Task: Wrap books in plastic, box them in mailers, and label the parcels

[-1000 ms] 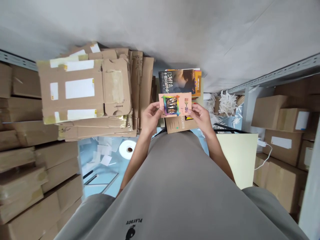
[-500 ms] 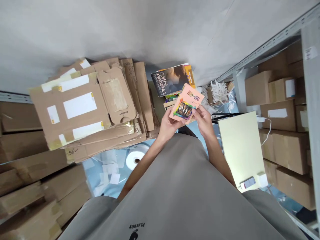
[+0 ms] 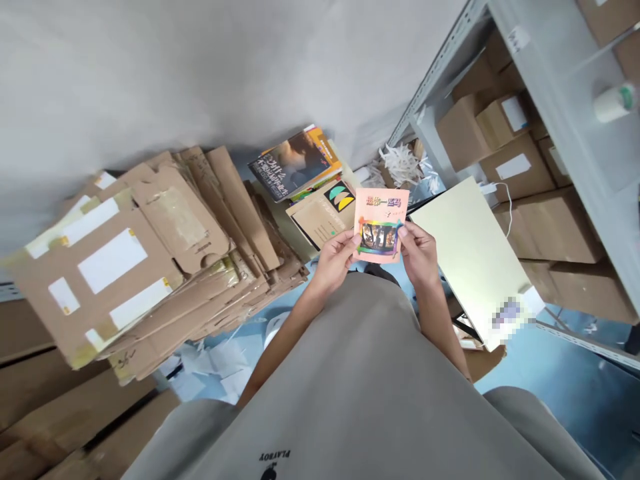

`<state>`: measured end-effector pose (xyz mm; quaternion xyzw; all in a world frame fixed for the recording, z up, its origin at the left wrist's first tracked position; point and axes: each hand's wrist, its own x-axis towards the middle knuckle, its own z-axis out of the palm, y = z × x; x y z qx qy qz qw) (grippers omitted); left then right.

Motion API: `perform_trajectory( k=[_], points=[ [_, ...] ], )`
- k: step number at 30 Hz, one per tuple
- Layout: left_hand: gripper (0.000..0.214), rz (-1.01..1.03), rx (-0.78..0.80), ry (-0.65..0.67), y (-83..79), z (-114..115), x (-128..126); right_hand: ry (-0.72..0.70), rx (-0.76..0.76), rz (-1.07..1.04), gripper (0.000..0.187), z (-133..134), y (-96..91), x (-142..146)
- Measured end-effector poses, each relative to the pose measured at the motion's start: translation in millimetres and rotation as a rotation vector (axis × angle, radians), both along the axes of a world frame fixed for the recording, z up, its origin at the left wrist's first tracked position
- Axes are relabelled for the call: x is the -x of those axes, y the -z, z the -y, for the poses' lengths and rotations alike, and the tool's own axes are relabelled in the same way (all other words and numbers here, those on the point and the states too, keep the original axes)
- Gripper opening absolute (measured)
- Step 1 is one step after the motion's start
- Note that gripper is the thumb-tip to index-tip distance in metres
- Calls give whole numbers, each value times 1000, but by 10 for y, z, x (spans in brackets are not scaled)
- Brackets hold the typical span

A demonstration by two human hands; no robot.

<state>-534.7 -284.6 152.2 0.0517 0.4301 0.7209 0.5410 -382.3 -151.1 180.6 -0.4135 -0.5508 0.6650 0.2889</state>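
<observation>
A thin pink booklet [image 3: 380, 207], its cover carrying a rainbow-bordered picture, is held in front of my body. My left hand [image 3: 334, 261] pinches its left edge, thumb on the cover. The right edge is gripped by my right hand [image 3: 419, 252], thumb also on top; the fingers behind the booklet are hidden. Just beyond and to the left lies a tan book [image 3: 317, 213] with green and yellow half-circles. Past that, a stack of books [image 3: 295, 167] has a dark-covered one on top.
Flattened cardboard boxes [image 3: 165, 267] are piled at left. On the right stands a pale yellow board or small table [image 3: 465, 240] with a blurred item on it. Metal shelving [image 3: 555, 113] holds cardboard boxes [image 3: 545, 227]. Shredded white paper [image 3: 400, 163] lies near the wall.
My view has swung to the right and tilted. The booklet has been turned from slanted to nearly straight, both hands still on it. The tan book now shows more fully.
</observation>
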Motion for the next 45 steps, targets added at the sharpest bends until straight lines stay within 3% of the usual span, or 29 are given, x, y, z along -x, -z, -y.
perform_trajectory(
  k=[7, 14, 20, 25, 28, 32, 34, 37, 41, 45],
  points=[
    [54, 46, -4, 70, -64, -547, -570, 55, 65, -131, 53, -488, 43, -639],
    [39, 101, 38, 178, 44, -1479, -1505, 92, 125, -208, 57, -1271, 114, -1656],
    [50, -22, 39, 258, 82, -2243, -2273, 245, 3, -85, 63, -1822, 214, -2589],
    [65, -356, 56, 220, 79, -2649, -2837, 535, -259, 221, 66, -1885, 234, -3045],
    [57, -567, -29, 239, -7, -2720, -3111, 504, -273, 233, 58, -1757, 162, -3075],
    [51, -771, -143, 410, -96, -2717, -3241, 511, -235, 187, 56, -1680, 96, -3110],
    [56, -806, -137, 396, -100, -2743, -3192, 572, -197, 137, 60, -1711, 91, -3219],
    [64, -727, -70, 356, -74, -2825, -3072, 589, -97, 1, 62, -1767, 114, -3432],
    [64, -523, -10, 572, -38, -2892, -3017, 592, -15, -74, 60, -1777, 218, -3580],
    [62, -585, 30, 514, -49, -2884, -3079, 655, -35, -12, 62, -1742, 322, -3564]
  ],
)
